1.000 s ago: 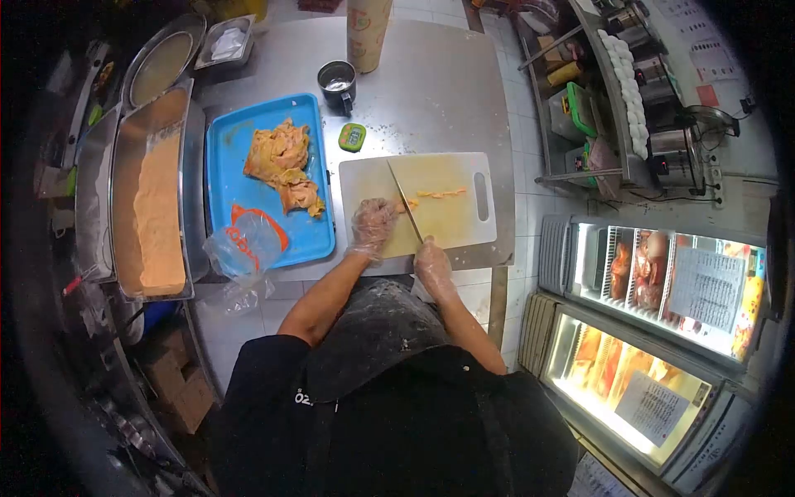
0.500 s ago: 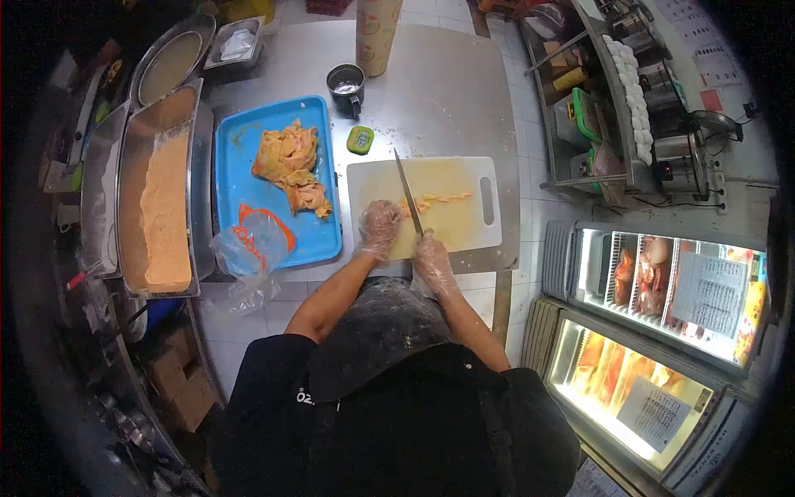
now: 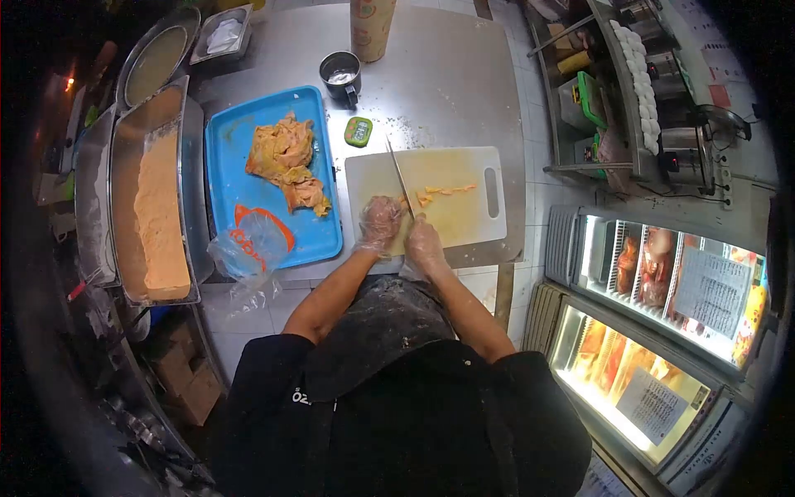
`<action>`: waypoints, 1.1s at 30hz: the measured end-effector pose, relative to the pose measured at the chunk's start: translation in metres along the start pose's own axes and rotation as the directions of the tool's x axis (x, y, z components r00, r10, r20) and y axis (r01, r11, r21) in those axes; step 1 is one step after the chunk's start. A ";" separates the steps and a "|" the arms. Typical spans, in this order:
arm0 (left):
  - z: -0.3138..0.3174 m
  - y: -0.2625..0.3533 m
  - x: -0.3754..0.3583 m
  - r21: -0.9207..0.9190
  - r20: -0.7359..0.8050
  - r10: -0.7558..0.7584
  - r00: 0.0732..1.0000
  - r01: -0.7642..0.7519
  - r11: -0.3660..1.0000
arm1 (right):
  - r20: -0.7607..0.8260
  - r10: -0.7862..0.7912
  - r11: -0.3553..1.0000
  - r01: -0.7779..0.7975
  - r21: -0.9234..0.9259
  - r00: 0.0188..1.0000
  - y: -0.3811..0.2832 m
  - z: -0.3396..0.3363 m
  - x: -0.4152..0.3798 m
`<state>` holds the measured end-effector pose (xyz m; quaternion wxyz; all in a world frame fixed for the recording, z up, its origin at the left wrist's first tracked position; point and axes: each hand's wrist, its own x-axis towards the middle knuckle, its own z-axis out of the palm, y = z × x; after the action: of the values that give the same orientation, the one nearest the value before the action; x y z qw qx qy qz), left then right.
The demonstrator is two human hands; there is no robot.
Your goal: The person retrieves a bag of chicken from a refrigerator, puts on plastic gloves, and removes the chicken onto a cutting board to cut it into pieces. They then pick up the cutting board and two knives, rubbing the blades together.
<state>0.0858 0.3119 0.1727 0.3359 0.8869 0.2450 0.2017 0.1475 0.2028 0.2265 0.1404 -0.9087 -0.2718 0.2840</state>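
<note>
A kitchen knife [image 3: 399, 176] is in my right hand [image 3: 424, 246], which is closed round its handle in a clear plastic glove. Its blade slants over the white cutting board [image 3: 468, 228], tip pointing away from me. Just left of the blade, my gloved left hand [image 3: 381, 222] presses with curled fingers on a piece of raw meat, mostly hidden under them. Right of the blade, small cut meat pieces [image 3: 447, 191] lie in a loose row. Pieces of raw chicken [image 3: 283, 155] with yellowish skin rest on a blue tray [image 3: 236, 190] to the left.
A plastic bag [image 3: 252, 244] with orange print overlaps the tray's near corner. Beyond the board are a green timer [image 3: 358, 131], a dark metal mug [image 3: 340, 76] and a paper-wrapped cylinder [image 3: 373, 29]. Farther left stands a metal pan [image 3: 196, 207] of orange powder; lit display fridges [image 3: 638, 377] stand right.
The knife and my right hand have shifted slightly left over the board. My left hand stays on the meat. The whole view has shifted a little.
</note>
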 end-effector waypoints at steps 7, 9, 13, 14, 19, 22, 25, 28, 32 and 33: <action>0.009 -0.003 -0.001 0.037 0.056 -0.148 0.987 0.146 0.989 | -0.003 -0.086 0.994 0.085 -0.075 0.996 0.028 -0.001 -0.037; 0.006 -0.001 0.001 0.076 0.071 -0.121 0.990 0.116 0.990 | -0.002 0.041 0.992 -0.041 -0.121 0.999 0.029 -0.003 -0.039; 0.015 -0.010 -0.008 0.009 0.043 -0.047 0.998 0.047 0.999 | -0.068 -0.208 0.974 0.199 -0.111 0.976 0.016 -0.007 -0.005; 0.018 -0.014 -0.009 -0.013 -0.015 -0.037 0.999 0.037 0.999 | -0.020 -0.156 0.982 0.153 -0.113 0.987 0.010 -0.010 0.005; -0.021 0.014 -0.012 -0.005 -0.238 -0.028 0.971 0.027 1.000 | 0.052 -0.036 0.999 0.038 -0.031 0.998 -0.014 -0.034 -0.016; -0.022 0.010 -0.013 0.021 -0.161 -0.063 0.985 0.067 0.998 | 0.058 -0.014 0.999 0.016 -0.039 0.998 -0.010 -0.023 -0.027; -0.011 0.003 -0.010 0.047 -0.103 -0.064 0.993 0.069 0.997 | -0.009 -0.108 0.994 0.108 -0.001 0.994 0.017 0.001 -0.036; -0.008 0.005 -0.010 0.061 -0.084 -0.038 0.996 0.043 0.997 | 0.061 -0.076 0.990 0.082 -0.114 0.995 0.048 0.016 -0.048; -0.012 0.002 -0.009 0.023 -0.087 0.014 0.996 -0.012 1.000 | -0.011 -0.123 0.988 0.121 -0.100 0.992 0.031 0.011 -0.041; -0.007 -0.001 -0.008 0.023 -0.078 0.018 0.997 -0.017 1.000 | -0.104 -0.262 0.960 0.249 -0.125 0.959 0.025 0.012 -0.031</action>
<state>0.0755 0.3117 0.1749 0.3143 0.8842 0.2523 0.2362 0.1290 0.1661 0.2202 0.1412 -0.8878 -0.3933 0.1930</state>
